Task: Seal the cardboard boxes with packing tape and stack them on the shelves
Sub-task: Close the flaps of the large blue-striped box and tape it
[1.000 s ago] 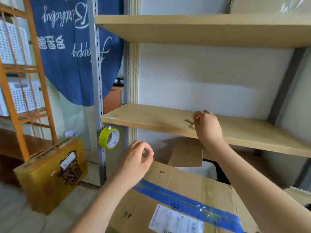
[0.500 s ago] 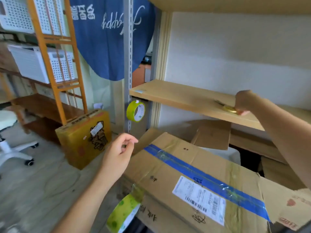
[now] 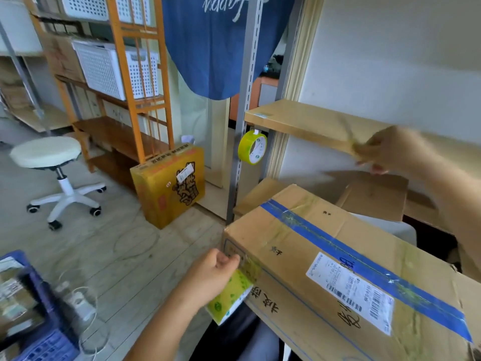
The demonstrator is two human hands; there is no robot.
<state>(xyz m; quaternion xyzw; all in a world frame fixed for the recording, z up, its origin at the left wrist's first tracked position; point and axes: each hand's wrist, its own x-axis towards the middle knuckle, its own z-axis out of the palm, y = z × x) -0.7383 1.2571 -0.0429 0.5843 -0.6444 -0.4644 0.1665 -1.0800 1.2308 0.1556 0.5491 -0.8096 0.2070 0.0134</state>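
Note:
A large cardboard box (image 3: 325,256) with a blue tape strip and a shipping label lies in front of me, below the wooden shelf board (image 3: 299,121). A yellow-green packing tape roll (image 3: 230,298) hangs at the box's near left corner, its strip stuck to the box. My left hand (image 3: 213,273) grips this roll from above, fingers curled at the corner. Blurred by motion, my right hand (image 3: 390,149) is just off the shelf's front edge and holds what looks like scissors (image 3: 350,138), blades pointing up-left.
A second tape roll (image 3: 252,147) hangs on the grey shelf post. A yellow box (image 3: 169,186) leans on the floor by an orange rack (image 3: 138,82). A white stool (image 3: 46,155) stands left, a blue crate (image 3: 31,316) lower left. An open-flapped box (image 3: 374,196) sits behind.
My left hand dropped from mid-air to the box corner and took hold of the tape roll. My right hand lifted the scissors off the shelf. My view swung down and left.

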